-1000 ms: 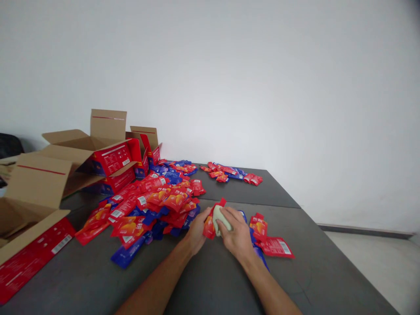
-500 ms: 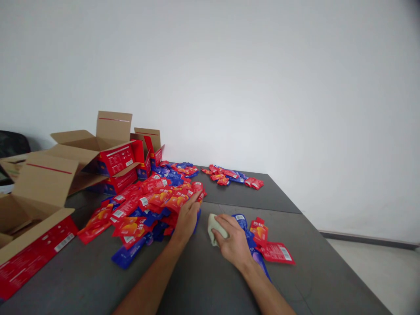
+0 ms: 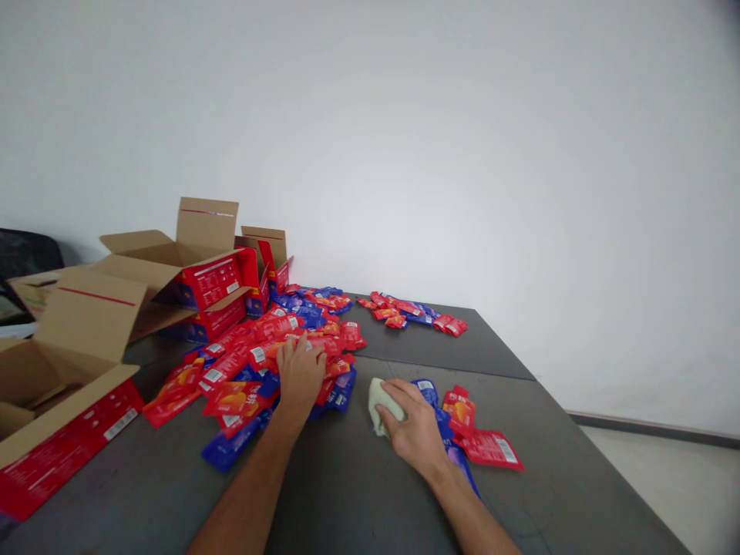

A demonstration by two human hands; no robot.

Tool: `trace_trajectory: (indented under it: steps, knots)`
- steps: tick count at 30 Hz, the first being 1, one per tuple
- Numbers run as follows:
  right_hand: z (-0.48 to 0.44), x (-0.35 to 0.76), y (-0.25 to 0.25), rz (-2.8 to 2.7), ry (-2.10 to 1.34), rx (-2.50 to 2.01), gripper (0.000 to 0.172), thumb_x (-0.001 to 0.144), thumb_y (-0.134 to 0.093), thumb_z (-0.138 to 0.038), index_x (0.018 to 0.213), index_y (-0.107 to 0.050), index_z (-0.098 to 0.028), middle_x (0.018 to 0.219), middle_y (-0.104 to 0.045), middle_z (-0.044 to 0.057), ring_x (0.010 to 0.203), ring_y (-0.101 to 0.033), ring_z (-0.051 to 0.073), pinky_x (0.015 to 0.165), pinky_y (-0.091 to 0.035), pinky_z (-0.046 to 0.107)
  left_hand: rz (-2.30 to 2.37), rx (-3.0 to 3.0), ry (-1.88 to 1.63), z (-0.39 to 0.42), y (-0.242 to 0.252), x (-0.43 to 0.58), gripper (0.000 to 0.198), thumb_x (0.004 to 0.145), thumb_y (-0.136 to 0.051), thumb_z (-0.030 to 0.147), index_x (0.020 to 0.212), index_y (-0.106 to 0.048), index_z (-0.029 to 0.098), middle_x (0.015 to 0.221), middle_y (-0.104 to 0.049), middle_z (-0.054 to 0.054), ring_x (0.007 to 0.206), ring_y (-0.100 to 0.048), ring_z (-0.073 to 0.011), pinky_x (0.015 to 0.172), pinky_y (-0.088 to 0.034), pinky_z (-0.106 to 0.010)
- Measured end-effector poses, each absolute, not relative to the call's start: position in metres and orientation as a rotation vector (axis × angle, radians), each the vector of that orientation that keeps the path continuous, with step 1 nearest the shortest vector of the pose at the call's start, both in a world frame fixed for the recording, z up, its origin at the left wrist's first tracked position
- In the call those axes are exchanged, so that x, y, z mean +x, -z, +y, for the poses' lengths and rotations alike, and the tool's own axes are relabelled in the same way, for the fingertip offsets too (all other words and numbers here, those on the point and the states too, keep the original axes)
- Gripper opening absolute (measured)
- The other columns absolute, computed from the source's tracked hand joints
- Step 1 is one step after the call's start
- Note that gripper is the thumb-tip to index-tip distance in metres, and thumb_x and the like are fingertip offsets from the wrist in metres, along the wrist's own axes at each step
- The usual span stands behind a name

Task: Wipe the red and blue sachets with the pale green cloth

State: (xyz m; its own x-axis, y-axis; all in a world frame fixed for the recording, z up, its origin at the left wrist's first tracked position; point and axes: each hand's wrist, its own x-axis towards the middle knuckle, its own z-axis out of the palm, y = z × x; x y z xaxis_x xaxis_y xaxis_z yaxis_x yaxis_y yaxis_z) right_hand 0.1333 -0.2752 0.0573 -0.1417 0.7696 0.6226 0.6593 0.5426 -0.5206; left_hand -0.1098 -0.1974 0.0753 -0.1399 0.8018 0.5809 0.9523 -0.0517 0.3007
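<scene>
From my head view, my left hand (image 3: 301, 376) lies over the near side of a big heap of pouches (image 3: 277, 327), its fingers slightly parted on the red packets; I cannot tell whether they pinch one. My right hand (image 3: 417, 428) is closed around a pale green cloth (image 3: 378, 402), bunched between thumb and fingers, just above or on the dark tabletop (image 3: 358, 493); I cannot tell which. The heap mixes red and blue pouches on the left half of the tabletop, and one blue pouch (image 3: 228, 449) juts from its near edge. Just right of my right hand lies a small group: blue pouches (image 3: 459, 461), a red pouch with orange print (image 3: 459, 412) and another red pouch (image 3: 490, 449) with its barcode up. On the far side, well apart from my hands, a loose cluster of red and blue pouches (image 3: 405, 306) lies near the white wall (image 3: 462, 154). To the left, an open red carton (image 3: 75, 451) stands near me with its brown flap raised, and more open cartons (image 3: 213, 281) stand farther back beside the heap.
</scene>
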Motion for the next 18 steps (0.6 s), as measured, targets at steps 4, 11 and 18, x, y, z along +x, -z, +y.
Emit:
trace_trajectory:
  steps: [4, 11, 18]
  knots:
    - [-0.274, 0.134, -0.057, -1.857, -0.129, -1.178, 0.035, 0.085, -0.068, -0.027, 0.120, -0.071, -0.026, 0.119, -0.069, 0.009, 0.109, -0.066, 0.026, 0.098, -0.055, 0.042, -2.102, -1.700, 0.861, -0.201, -0.071, -0.111, 0.044, 0.092, -0.048, 0.041, 0.123, -0.070, 0.020, 0.144, -0.054, -0.018, 0.140, -0.031, -0.0456, 0.110, -0.018, -0.070]
    - [-0.261, 0.157, -0.057, -1.815, -0.071, -1.359, 0.031, 0.082, -0.068, -0.027, 0.112, -0.074, -0.025, 0.116, -0.071, 0.009, 0.104, -0.068, 0.029, 0.095, -0.055, 0.046, -2.026, -1.784, 1.060, -0.207, -0.075, -0.086, 0.050, 0.093, -0.046, 0.038, 0.134, -0.060, 0.014, 0.152, -0.043, -0.021, 0.148, -0.018, -0.0416, 0.115, -0.008, -0.067]
    - [-0.250, 0.208, -0.059, -1.759, 0.112, -1.585, 0.029, 0.076, -0.069, -0.025, 0.104, -0.076, -0.027, 0.109, -0.074, 0.006, 0.093, -0.071, 0.028, 0.084, -0.056, 0.041, -1.480, -2.600, 1.531, -0.230, -0.052, -0.013, 0.037, 0.090, -0.051, 0.026, 0.123, -0.068, 0.021, 0.147, -0.051, -0.016, 0.148, -0.028, -0.0343, 0.121, -0.007, -0.055]
